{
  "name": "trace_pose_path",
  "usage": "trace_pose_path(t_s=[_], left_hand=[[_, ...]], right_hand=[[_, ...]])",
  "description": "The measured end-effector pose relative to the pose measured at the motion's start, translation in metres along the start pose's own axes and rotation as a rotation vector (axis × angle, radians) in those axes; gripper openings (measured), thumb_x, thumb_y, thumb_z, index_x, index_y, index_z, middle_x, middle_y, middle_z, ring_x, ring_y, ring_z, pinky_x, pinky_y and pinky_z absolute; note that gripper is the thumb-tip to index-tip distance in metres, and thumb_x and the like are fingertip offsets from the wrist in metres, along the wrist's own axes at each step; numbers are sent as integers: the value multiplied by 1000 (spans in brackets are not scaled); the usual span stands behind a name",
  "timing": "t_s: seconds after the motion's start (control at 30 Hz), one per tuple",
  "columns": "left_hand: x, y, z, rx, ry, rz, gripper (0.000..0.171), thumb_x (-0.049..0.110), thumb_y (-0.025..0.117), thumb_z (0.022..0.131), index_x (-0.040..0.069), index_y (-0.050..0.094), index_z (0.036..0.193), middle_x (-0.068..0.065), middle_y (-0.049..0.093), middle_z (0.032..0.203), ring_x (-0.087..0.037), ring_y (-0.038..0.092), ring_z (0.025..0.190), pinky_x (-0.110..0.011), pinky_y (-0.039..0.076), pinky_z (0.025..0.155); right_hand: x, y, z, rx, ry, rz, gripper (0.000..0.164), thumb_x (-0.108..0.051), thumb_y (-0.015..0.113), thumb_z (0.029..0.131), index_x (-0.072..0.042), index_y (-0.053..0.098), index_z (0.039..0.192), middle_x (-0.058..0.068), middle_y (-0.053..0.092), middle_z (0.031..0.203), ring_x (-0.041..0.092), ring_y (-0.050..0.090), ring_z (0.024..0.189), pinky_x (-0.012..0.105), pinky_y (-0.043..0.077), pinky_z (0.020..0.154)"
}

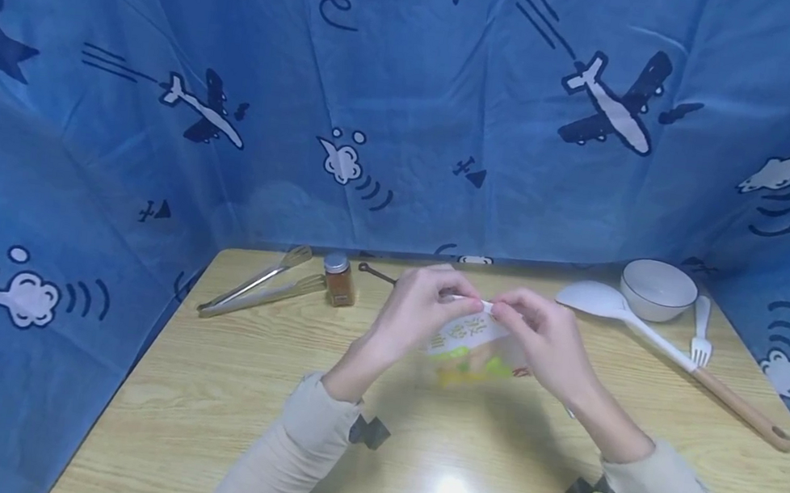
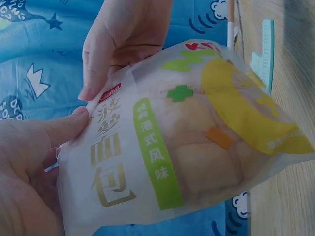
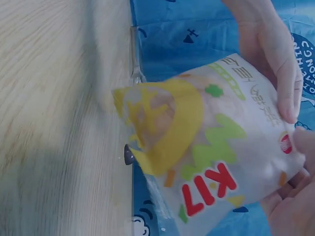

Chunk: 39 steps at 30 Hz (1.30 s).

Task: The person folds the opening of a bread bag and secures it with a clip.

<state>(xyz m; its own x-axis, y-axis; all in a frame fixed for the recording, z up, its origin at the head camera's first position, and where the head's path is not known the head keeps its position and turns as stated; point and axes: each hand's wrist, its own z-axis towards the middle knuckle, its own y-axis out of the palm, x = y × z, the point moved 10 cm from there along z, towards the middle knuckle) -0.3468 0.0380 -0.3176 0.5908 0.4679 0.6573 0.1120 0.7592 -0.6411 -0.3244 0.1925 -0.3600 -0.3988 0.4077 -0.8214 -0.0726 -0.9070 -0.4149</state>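
A sealed-looking plastic bread bag, white with green and yellow patches, hangs above the table between my hands. Pale bread pieces show through its front in the left wrist view, and red "K17"-like lettering is on it in the right wrist view. My left hand pinches the bag's top edge between thumb and fingers. Close beside it, my right hand pinches the same edge, thumb and fingertips nearly meeting the left ones. The remaining fingers of both hands are partly hidden behind the bag.
At the back left lie metal tongs and a spice jar. A dark thin handle shows behind my left hand. To the right are a white ladle with wooden handle, a white bowl and a white fork. Blue curtains surround the table.
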Motion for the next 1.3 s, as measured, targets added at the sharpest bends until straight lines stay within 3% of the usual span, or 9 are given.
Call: trace_pose_path(t_s=[0.17, 0.43, 0.73, 1.07, 1.3], left_hand=[[-6, 0, -1, -7, -8, 0, 9, 18, 82, 92, 10, 81, 96, -5, 80, 99, -15, 72, 87, -19, 54, 75], [-14, -1, 0, -18, -33, -8, 9, 18, 84, 89, 11, 82, 95, -4, 80, 98, -12, 69, 85, -19, 50, 72], [-17, -6, -2, 3, -44, 19, 8, 17, 84, 89, 11, 83, 95, -4, 81, 98, -15, 71, 87, -21, 52, 75], [-20, -13, -3, 31, -63, 27, 12, 19, 85, 88, 11, 82, 97, -4, 81, 99, -14, 70, 85, -21, 51, 72], [-24, -19, -7, 34, -134, 6, 28, 23, 85, 89, 13, 77, 113, -5, 81, 101, -15, 70, 83, -25, 53, 70]], right_hand=[[0, 0, 3, -3, -18, 3, 9, -14, 73, 99, -6, 78, 99, 14, 82, 97, 0, 74, 82, 19, 58, 71], [8, 6, -1, -127, 30, 52, 13, -16, 71, 101, -6, 76, 108, 13, 82, 99, 5, 76, 84, 23, 59, 76], [16, 12, -6, -124, 27, 103, 12, -10, 66, 104, 0, 70, 108, 21, 78, 104, 2, 75, 89, 24, 62, 76], [10, 19, -13, -88, 57, 2, 15, -19, 56, 110, -7, 65, 112, 22, 77, 114, 28, 77, 90, 31, 61, 62], [6, 17, -16, -59, 60, -32, 13, -22, 57, 110, -12, 66, 112, 16, 78, 113, 30, 77, 94, 31, 60, 63]])
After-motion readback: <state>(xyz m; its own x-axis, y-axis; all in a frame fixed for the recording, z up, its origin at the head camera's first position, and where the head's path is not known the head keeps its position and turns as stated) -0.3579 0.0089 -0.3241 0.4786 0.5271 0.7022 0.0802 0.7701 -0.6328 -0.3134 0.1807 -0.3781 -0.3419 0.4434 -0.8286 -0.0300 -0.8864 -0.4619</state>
